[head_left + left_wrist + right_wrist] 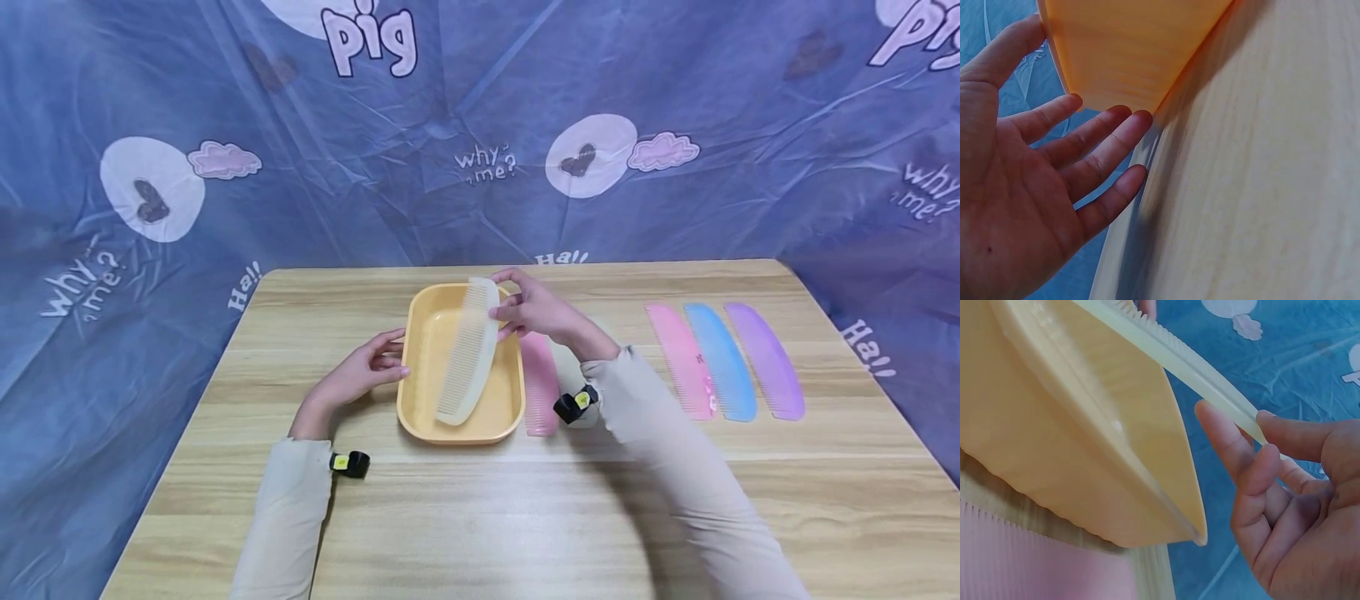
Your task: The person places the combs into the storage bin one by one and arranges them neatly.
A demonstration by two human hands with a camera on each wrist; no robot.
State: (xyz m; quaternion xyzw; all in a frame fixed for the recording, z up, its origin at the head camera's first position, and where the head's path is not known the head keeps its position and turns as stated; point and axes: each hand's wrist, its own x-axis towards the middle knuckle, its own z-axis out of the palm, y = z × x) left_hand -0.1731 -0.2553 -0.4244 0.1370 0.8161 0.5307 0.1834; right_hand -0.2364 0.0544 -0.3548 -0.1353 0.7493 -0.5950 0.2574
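A pale yellowish comb (471, 354) slants over the yellow plastic tub (406, 417), its lower end over the tub's inside. My right hand (534, 307) pinches the comb's far end between thumb and fingers, as the right wrist view also shows with the comb (1210, 384) near the tub's rim. At the tub's left side is my left hand (363, 371), fingers loosely extended. In the left wrist view, the fingertips (1141, 119) touch the tub's outer wall (1122, 50) and the thumb reaches its rim.
Right of the tub lies a pink comb (542, 387), beside a whitish comb (564, 367) partly hidden under the right wrist. Farther right, a pink comb (678, 358), a blue comb (722, 362) and a purple comb (765, 360) lie in a row. A blue printed cloth (420, 208) hangs behind the table.
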